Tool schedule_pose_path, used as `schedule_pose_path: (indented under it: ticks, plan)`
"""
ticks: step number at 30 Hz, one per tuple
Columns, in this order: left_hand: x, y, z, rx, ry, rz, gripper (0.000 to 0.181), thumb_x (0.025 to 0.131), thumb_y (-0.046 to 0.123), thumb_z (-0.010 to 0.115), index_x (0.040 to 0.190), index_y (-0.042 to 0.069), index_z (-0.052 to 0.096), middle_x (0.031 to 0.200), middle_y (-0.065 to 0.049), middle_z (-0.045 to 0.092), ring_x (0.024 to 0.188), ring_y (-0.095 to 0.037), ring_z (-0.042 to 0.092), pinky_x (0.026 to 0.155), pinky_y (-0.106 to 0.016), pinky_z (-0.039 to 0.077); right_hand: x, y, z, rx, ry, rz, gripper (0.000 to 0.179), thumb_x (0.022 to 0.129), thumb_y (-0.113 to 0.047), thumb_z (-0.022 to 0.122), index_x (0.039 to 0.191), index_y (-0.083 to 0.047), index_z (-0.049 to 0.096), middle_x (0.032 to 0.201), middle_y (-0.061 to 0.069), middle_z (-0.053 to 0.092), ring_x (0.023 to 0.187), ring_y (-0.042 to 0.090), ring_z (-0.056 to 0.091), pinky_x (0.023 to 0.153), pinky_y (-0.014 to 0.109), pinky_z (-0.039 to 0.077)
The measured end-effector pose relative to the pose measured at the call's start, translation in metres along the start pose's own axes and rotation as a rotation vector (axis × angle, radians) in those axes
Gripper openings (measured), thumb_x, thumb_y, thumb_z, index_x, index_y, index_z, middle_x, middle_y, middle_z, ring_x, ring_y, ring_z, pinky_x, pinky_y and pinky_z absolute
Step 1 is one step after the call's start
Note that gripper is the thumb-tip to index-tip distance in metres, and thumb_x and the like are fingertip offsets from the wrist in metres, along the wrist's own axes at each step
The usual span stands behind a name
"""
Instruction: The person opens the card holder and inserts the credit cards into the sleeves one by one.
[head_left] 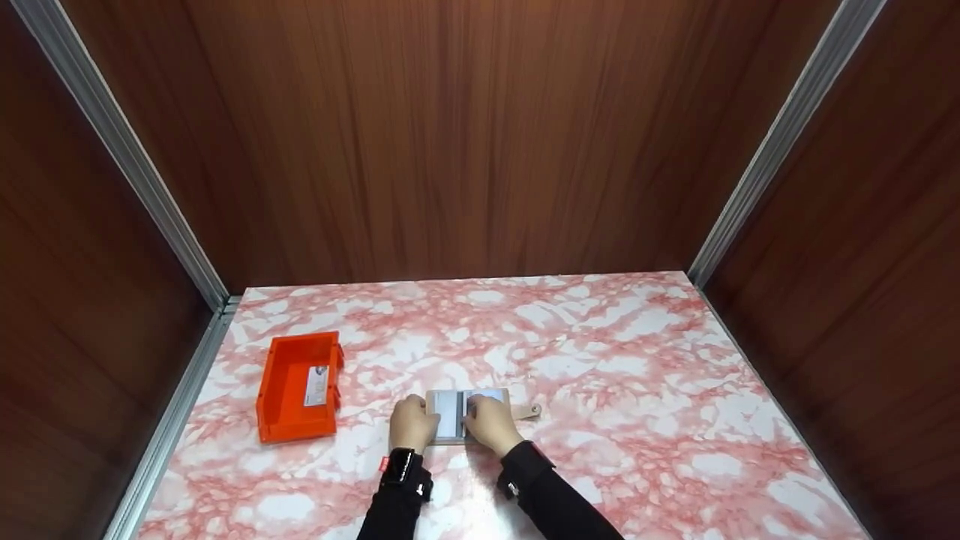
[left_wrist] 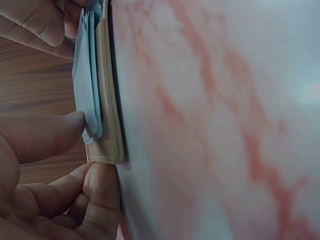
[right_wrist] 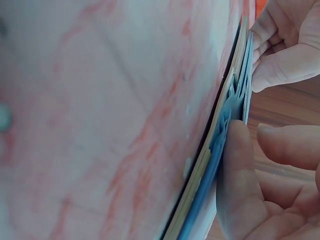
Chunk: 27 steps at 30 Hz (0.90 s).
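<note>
A tan card holder (head_left: 448, 414) lies open on the table, its clear bluish plastic sleeves (left_wrist: 89, 85) fanned in layers over the cover. At its left edge, my left hand (head_left: 412, 424) pinches it, thumb on the sleeves and curled fingers against the cover's edge. My right hand (head_left: 491, 424) is over the right half, near the middle fold. In the right wrist view one finger (right_wrist: 239, 170) of it rests along the sleeves, while another digit stands apart from it with a gap between. A short strap with a snap button (head_left: 529, 412) sticks out to the right.
An orange bin (head_left: 289, 390) with a white label inside stands at the left of the pink marbled table (head_left: 637, 420). Brown wood-grain panels (head_left: 450, 150) enclose the back and both sides, with metal posts (head_left: 142, 172) at the corners.
</note>
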<state>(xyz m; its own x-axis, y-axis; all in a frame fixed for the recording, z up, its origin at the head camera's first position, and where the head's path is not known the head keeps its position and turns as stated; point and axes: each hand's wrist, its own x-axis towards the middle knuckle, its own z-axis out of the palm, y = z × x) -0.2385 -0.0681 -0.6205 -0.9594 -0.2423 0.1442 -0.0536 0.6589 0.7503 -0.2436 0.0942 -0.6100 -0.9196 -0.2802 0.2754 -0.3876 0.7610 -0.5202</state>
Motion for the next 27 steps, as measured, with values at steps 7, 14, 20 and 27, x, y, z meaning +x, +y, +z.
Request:
schedule_pose_path:
  ticks: [7,14,20,27]
  plan:
    - [0.000,0.000,0.000,-0.001,-0.008,-0.001,0.023,0.070,0.005,0.075,0.087,-0.006,0.066,0.078,-0.016,0.063,0.076,-0.036,0.062,0.073,-0.049,0.050,0.000,0.001,0.000,0.007,-0.010,-0.006,0.021,0.079,-0.004,0.073,0.096,0.006,0.067,0.074,0.010,0.064,0.074,0.029,0.063,0.072,0.043,0.051]
    - [0.001,0.000,0.001,0.012,0.008,0.016,0.023,0.069,0.005,0.075,0.087,-0.006,0.066,0.079,-0.017,0.063,0.077,-0.037,0.062,0.075,-0.049,0.050,-0.002,0.002,-0.007,0.074,-0.049,0.018,0.030,0.081,-0.001,0.069,0.108,0.011,0.065,0.077,0.009,0.064,0.074,0.023,0.061,0.073,0.040,0.052]
    - [0.001,0.000,0.000,0.011,0.012,0.021,0.021,0.069,0.004,0.075,0.085,-0.006,0.065,0.077,-0.017,0.063,0.076,-0.037,0.062,0.074,-0.049,0.050,-0.004,0.008,-0.015,0.090,-0.037,0.060,0.032,0.082,-0.002,0.068,0.110,0.011,0.065,0.075,0.005,0.064,0.068,0.019,0.059,0.071,0.038,0.052]
    - [-0.001,0.000,0.000,0.012,0.005,0.027,0.021,0.069,0.005,0.074,0.085,-0.006,0.065,0.078,-0.017,0.063,0.076,-0.037,0.062,0.073,-0.049,0.050,-0.008,0.018,-0.025,0.073,0.011,0.093,0.028,0.082,-0.003,0.072,0.107,0.008,0.066,0.076,0.004,0.062,0.072,0.022,0.060,0.072,0.041,0.050]
